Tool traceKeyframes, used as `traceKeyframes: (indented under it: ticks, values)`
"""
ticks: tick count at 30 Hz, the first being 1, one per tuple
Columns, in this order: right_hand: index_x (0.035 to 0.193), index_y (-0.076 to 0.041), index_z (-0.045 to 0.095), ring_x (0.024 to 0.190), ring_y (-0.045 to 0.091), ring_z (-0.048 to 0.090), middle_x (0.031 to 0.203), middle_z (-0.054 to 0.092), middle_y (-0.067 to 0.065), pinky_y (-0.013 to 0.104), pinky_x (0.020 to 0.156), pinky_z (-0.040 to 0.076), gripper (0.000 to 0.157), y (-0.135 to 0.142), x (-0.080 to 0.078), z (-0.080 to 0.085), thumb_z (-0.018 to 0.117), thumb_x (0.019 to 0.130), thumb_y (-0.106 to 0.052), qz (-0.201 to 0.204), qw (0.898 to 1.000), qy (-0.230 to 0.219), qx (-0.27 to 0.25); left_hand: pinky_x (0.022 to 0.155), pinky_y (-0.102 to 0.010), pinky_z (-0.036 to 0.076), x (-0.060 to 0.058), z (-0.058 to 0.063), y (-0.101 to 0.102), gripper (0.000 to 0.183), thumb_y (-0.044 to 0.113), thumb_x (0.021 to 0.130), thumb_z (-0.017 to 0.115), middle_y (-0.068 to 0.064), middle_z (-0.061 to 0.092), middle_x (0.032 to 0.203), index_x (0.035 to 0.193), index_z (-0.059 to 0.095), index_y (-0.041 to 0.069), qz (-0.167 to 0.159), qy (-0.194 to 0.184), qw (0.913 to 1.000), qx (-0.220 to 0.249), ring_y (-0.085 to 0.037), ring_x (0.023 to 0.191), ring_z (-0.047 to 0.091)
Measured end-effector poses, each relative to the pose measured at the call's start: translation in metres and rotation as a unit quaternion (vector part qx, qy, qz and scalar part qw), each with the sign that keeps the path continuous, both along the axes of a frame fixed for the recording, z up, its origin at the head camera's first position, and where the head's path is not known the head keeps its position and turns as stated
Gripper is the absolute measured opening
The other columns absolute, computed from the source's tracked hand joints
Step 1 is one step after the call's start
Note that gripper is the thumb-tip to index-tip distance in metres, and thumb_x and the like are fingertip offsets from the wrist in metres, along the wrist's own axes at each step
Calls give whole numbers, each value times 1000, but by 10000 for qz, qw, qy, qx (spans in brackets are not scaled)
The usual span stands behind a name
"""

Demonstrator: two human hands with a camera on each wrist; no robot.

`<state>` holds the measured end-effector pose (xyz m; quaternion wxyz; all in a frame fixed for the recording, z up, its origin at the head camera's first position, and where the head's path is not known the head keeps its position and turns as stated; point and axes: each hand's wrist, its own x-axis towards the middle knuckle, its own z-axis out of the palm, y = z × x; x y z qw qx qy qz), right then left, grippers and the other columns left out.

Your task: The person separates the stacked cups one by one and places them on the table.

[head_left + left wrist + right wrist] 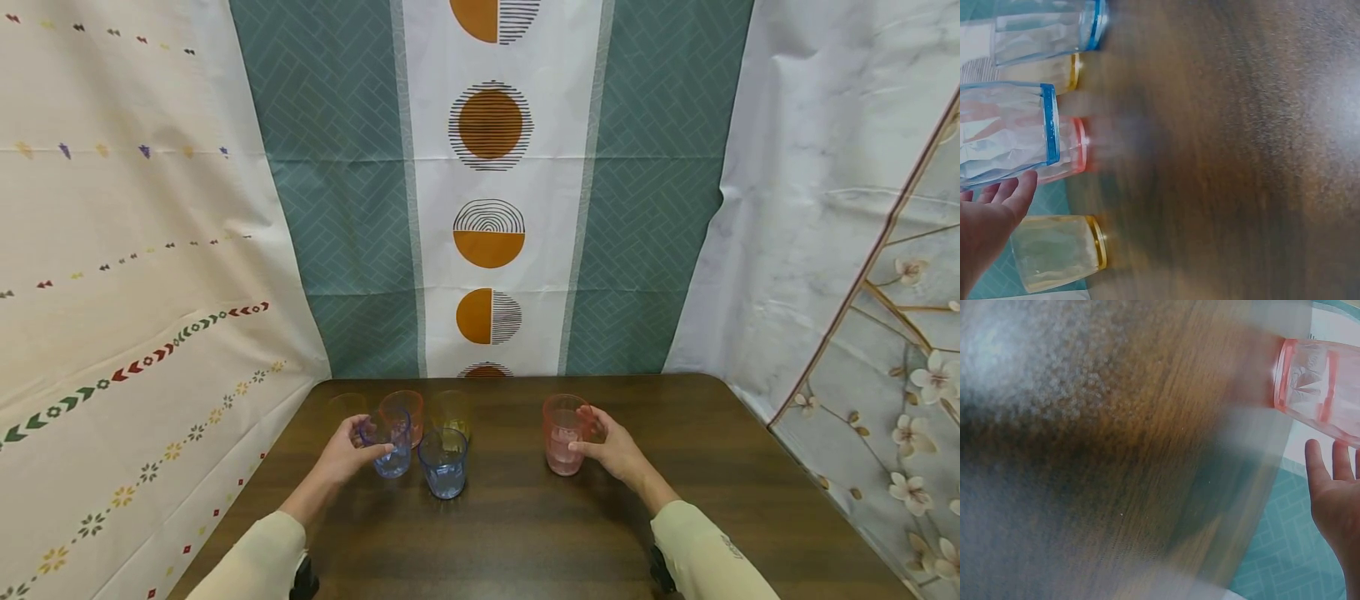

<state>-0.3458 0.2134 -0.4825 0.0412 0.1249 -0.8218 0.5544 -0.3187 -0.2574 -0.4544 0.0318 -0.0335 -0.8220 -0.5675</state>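
Note:
My left hand [348, 452] holds a clear blue glass [393, 462] by its side, thumb in front. In the left wrist view this glass [1004, 131] appears slightly raised off the table. A second blue glass [444, 479] stands just to its right. Behind them are a red-pink glass [411, 402] and a yellow glass [459, 406]; another yellow glass [1057, 253] is at far left, partly behind the hand. My right hand [611, 446] grips a pink glass [562, 458] from its right side. A second pink band shows inside it, perhaps a nested glass.
The glasses are on a dark brown wooden table [517, 533]. A green and white patterned cloth [491, 192] hangs behind the table's far edge. Patterned cloths hang along the left [135, 275] and right [810, 250] sides.

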Motion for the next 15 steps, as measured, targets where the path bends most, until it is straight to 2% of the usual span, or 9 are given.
traceKeyframes:
  ticks: [4,15]
  values:
    - [148,3,36,139,43,37,149,44,21,56,111,32,80,1,0,0,80,84,-16,-15,10000,5,-24,102,-51,44,-2,-7,2,85,17,82,81,-27,45,138,144,29,-10,36,17,10000,-41,-43,125,47]
    - [148,3,36,139,43,36,150,43,22,58,111,30,78,1,-1,0,79,86,-14,-10,10000,-2,-62,98,-48,46,-5,-18,3,83,9,78,83,-30,46,134,139,32,-13,26,6,9999,-163,-42,121,49]
